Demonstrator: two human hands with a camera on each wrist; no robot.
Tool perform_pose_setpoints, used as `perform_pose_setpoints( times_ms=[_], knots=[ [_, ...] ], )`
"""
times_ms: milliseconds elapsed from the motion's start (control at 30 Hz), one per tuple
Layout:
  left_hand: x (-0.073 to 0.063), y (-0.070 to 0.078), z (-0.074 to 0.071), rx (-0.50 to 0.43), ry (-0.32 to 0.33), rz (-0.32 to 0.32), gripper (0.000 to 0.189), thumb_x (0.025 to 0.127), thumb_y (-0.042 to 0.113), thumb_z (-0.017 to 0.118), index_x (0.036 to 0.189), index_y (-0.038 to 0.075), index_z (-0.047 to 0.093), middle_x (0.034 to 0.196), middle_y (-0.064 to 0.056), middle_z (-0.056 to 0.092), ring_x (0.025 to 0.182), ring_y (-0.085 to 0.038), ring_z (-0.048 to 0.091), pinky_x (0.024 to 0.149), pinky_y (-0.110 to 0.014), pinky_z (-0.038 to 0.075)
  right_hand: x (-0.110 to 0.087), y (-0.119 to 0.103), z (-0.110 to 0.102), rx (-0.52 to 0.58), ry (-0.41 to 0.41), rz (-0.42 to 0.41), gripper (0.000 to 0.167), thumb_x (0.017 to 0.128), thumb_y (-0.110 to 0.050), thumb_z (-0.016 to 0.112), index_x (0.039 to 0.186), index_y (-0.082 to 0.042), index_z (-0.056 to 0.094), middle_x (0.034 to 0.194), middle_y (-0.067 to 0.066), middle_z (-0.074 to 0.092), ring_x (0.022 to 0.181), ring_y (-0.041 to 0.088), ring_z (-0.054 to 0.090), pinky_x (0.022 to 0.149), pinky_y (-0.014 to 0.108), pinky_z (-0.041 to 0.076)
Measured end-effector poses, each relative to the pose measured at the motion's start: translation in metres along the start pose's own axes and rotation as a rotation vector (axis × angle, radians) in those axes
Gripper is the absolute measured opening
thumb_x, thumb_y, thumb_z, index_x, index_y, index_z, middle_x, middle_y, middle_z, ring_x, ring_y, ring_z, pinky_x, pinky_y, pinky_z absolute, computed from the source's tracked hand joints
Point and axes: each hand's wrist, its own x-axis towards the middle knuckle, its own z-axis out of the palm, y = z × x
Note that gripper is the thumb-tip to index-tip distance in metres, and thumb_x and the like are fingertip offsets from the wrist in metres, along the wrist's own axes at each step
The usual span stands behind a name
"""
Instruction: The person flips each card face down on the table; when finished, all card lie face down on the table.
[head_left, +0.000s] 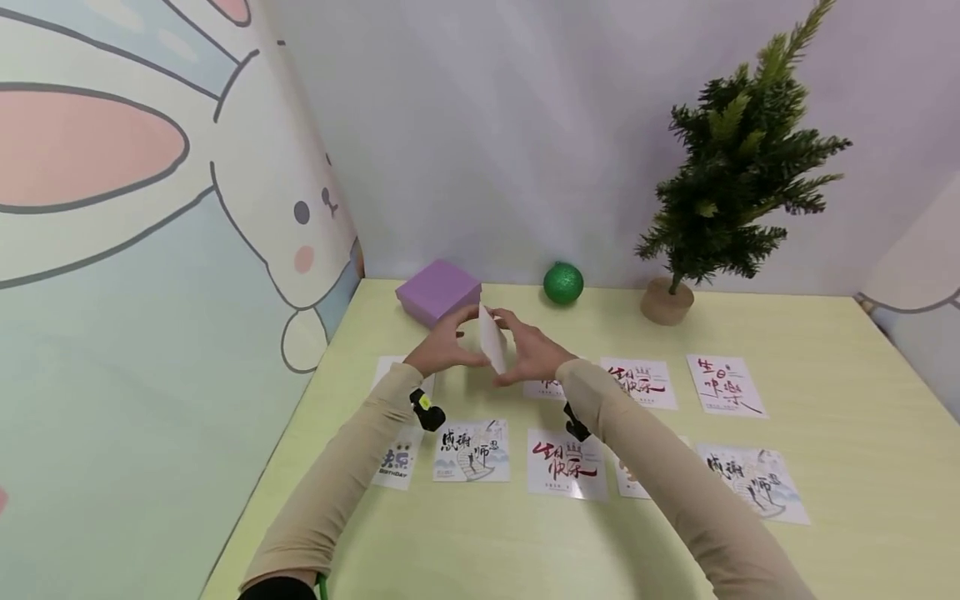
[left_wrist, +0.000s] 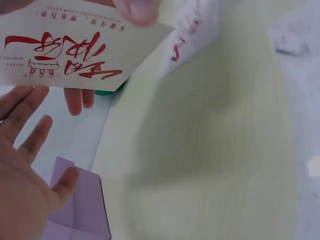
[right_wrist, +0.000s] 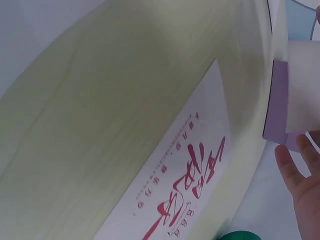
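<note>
Over the back middle of the table I hold a white birthday card (head_left: 491,342) on edge between my two hands. The left wrist view shows its red calligraphy and small cake drawing; its plain back faces the right wrist camera. My left hand (head_left: 445,346) is at its left side, thumb tip against the card. From the right, my right hand (head_left: 536,348) holds it, index finger at the top edge and thumb near the lower corner. Other fingers of both hands spread loosely. Below my right forearm, a red-lettered card (right_wrist: 180,170) lies flat, partly hidden in the head view.
Several printed cards lie in two rows, including a thank-you card (head_left: 471,451) and a red-lettered card (head_left: 566,464). A purple box (head_left: 438,287), a green glitter ball (head_left: 563,283) and a small artificial tree (head_left: 738,158) stand along the back wall. A rabbit mural covers the left wall.
</note>
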Motion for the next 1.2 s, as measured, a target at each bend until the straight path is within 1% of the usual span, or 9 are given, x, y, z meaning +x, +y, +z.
perform_pose_setpoints(
  times_ms=[100, 233, 300, 467, 567, 767, 933, 1100, 1200],
  knots=[
    [-0.002, -0.003, -0.002, -0.128, 0.005, -0.021, 0.087, 0.072, 0.009, 0.081, 0.146, 0.008, 0.036, 0.148, -0.012, 0.042, 0.141, -0.030, 0.034, 0.109, -0.062, 0.027, 0.000, 0.001, 0.002, 0.023, 0.028, -0.042, 0.104, 0.063, -0.025, 0.091, 0.144, -0.017, 0.025, 0.142, 0.014, 0.048, 0.131, 0.031, 0.048, 0.104, 0.050, 0.042],
    [-0.002, -0.010, -0.003, -0.111, -0.009, -0.005, 0.098, 0.072, 0.006, 0.081, 0.150, 0.006, 0.022, 0.153, -0.016, 0.031, 0.145, -0.033, 0.025, 0.112, -0.061, 0.023, -0.003, 0.004, 0.001, -0.103, 0.055, -0.047, 0.087, 0.063, -0.032, 0.091, 0.134, -0.017, 0.043, 0.135, 0.009, 0.053, 0.119, 0.026, 0.054, 0.096, 0.044, 0.048],
    [-0.002, -0.013, -0.002, 0.006, -0.021, 0.021, 0.101, 0.068, 0.008, 0.084, 0.149, 0.006, 0.023, 0.154, -0.018, 0.029, 0.146, -0.034, 0.024, 0.114, -0.059, 0.022, -0.005, 0.006, 0.000, -0.188, 0.039, -0.051, 0.080, 0.063, -0.036, 0.090, 0.131, -0.017, 0.051, 0.134, 0.008, 0.055, 0.119, 0.026, 0.054, 0.097, 0.044, 0.047],
    [-0.001, -0.024, 0.002, 0.520, -0.114, 0.011, 0.080, 0.062, 0.033, 0.088, 0.132, 0.018, 0.054, 0.147, -0.009, 0.044, 0.138, -0.030, 0.035, 0.104, -0.058, 0.032, -0.006, 0.010, 0.005, -0.352, -0.074, -0.028, 0.073, 0.066, -0.047, 0.085, 0.127, -0.015, 0.061, 0.135, 0.009, 0.057, 0.127, 0.029, 0.052, 0.109, 0.046, 0.038],
    [-0.002, -0.030, 0.008, 0.669, -0.219, -0.038, 0.070, 0.064, 0.045, 0.086, 0.125, 0.025, 0.059, 0.144, -0.005, 0.046, 0.136, -0.029, 0.037, 0.097, -0.058, 0.034, -0.006, 0.014, 0.012, -0.459, -0.144, -0.016, 0.070, 0.068, -0.055, 0.081, 0.124, -0.017, 0.064, 0.135, 0.008, 0.058, 0.128, 0.029, 0.052, 0.108, 0.048, 0.038],
    [-0.004, -0.031, 0.017, 0.711, -0.277, -0.108, 0.069, 0.066, 0.047, 0.086, 0.125, 0.026, 0.058, 0.141, -0.003, 0.045, 0.132, -0.027, 0.038, 0.098, -0.056, 0.033, -0.010, 0.016, 0.017, -0.558, -0.216, -0.027, 0.062, 0.075, -0.055, 0.075, 0.123, -0.018, 0.066, 0.140, 0.011, 0.055, 0.131, 0.032, 0.047, 0.105, 0.052, 0.040],
    [0.002, -0.020, 0.027, 0.731, -0.235, -0.050, 0.070, 0.066, 0.050, 0.085, 0.125, 0.023, 0.059, 0.133, -0.004, 0.050, 0.125, -0.025, 0.042, 0.097, -0.051, 0.035, -0.025, 0.021, -0.001, -0.503, -0.179, 0.043, 0.076, 0.071, -0.054, 0.079, 0.134, -0.017, 0.057, 0.145, 0.011, 0.049, 0.135, 0.031, 0.042, 0.110, 0.053, 0.034],
    [0.021, 0.001, 0.049, 0.746, -0.205, 0.022, 0.082, 0.065, 0.053, 0.084, 0.133, 0.020, 0.054, 0.134, -0.005, 0.050, 0.124, -0.025, 0.043, 0.096, -0.048, 0.037, -0.050, 0.036, -0.034, -0.477, -0.132, 0.104, 0.093, 0.063, -0.051, 0.086, 0.139, -0.012, 0.050, 0.139, 0.012, 0.050, 0.129, 0.031, 0.044, 0.109, 0.049, 0.036],
    [0.033, 0.010, 0.063, 0.768, -0.243, -0.003, 0.092, 0.062, 0.053, 0.085, 0.140, 0.019, 0.049, 0.137, -0.007, 0.050, 0.124, -0.026, 0.045, 0.095, -0.047, 0.037, -0.062, 0.048, -0.046, -0.531, -0.129, 0.128, 0.101, 0.059, -0.055, 0.086, 0.140, -0.008, 0.047, 0.135, 0.014, 0.052, 0.124, 0.033, 0.047, 0.105, 0.050, 0.039]
  ],
)
